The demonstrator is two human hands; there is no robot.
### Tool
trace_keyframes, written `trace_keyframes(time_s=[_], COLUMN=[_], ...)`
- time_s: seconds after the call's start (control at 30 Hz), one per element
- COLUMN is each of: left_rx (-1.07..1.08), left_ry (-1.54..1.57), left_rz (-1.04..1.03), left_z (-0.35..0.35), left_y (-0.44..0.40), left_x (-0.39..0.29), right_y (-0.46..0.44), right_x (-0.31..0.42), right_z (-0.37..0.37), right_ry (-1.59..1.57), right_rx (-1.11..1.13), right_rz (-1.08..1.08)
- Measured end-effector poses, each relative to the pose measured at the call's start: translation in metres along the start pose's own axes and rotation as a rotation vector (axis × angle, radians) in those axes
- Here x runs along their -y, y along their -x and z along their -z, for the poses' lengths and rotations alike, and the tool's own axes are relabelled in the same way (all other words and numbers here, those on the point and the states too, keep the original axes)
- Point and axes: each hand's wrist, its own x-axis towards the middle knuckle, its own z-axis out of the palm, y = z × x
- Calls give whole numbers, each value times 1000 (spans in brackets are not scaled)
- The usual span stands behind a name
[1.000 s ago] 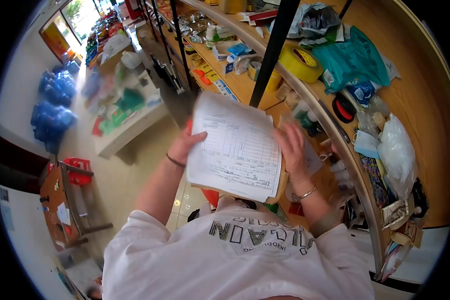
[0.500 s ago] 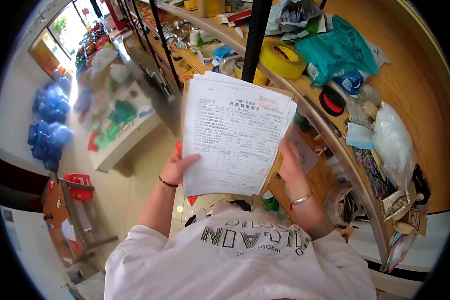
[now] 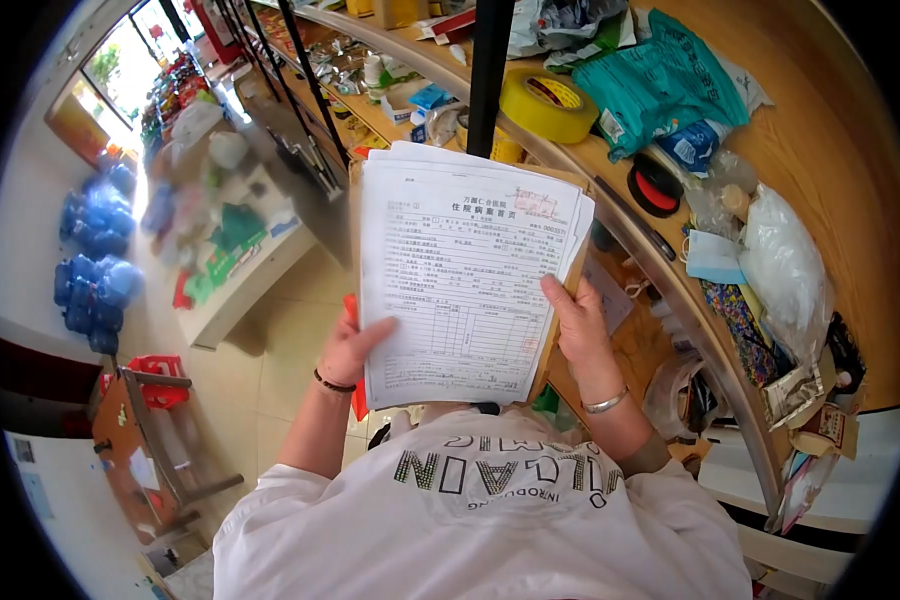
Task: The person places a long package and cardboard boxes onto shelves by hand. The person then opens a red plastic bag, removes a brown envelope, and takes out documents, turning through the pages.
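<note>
White printed paper sheets are held before the chest as one stack, a thin brown card-like backing visible behind them, beside the curved wooden counter with metal edging. Left edge is pinched by the left hand, thumb on top; right edge is grasped by the right hand, thumb likewise; fingers behind are mostly hidden. Gathering appears done, a form page uppermost; top corners not yet squared, bundle not set down. Page order cannot be told.
</note>
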Motion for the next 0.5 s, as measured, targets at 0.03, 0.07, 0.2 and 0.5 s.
trace_keyframes(time_s=[0.03,0.07,0.2,0.5], left_rx=[-14,-28,-9,-45], left_ry=[-22,-44,-20,-65], left_rz=[5,9,10,3], left_z=[0,0,-2,-4], left_y=[0,0,-2,-5], left_x=[1,2,3,7], right_y=[0,0,0,-4], right_x=[-1,-1,-3,-3], right_z=[1,2,4,4], right_ry=[-1,2,11,64], right_rx=[-3,-4,-5,-52], right_rz=[-1,4,26,-12])
